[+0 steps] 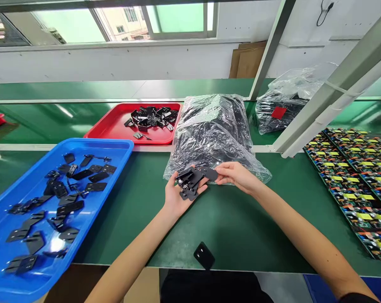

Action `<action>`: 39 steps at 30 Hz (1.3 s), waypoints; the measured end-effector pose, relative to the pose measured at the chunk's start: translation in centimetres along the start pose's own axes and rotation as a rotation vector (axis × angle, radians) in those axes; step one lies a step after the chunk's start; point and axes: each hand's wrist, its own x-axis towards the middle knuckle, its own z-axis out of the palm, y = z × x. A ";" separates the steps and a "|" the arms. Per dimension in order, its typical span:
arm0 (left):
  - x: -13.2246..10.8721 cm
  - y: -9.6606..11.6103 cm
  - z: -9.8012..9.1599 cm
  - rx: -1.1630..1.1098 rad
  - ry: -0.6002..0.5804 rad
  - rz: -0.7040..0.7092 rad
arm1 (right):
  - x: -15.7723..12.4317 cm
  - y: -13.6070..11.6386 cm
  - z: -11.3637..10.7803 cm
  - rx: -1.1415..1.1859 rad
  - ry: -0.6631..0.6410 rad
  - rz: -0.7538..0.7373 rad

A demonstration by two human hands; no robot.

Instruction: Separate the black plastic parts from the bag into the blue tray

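Observation:
My left hand (177, 195), palm up with its fingers curled around the edges, holds a pile of small black plates (189, 181). Some of them show shiny metal bits. My right hand (234, 176) pinches one black plate (210, 173) by its edge, at the right side of the pile. Behind both hands rests a clear plastic bag (214, 134) full of dark parts. One more black plate (204, 255) lies alone by the table's front edge. To the left, a blue tray (113, 145) contains many similar black parts, spread loosely.
A red tray (111, 122) with heaped black parts sits behind the blue tray. On the right stand rows of circuit boards (351, 185). A slanted metal post (329, 92) rises before a second plastic bag (278, 105). The green table (241, 235) spans the front.

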 end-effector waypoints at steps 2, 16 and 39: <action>0.0 -0.1 -0.1 -0.001 0.001 0.002 | -0.1 0.1 0.5 -0.002 0.016 0.002; 0.3 -0.5 -0.5 -0.012 -0.084 0.008 | -1.1 1.4 3.6 -0.882 0.215 -0.430; 0.3 0.0 -0.7 0.007 -0.092 0.007 | -6.7 3.4 8.3 -1.487 -0.623 -0.700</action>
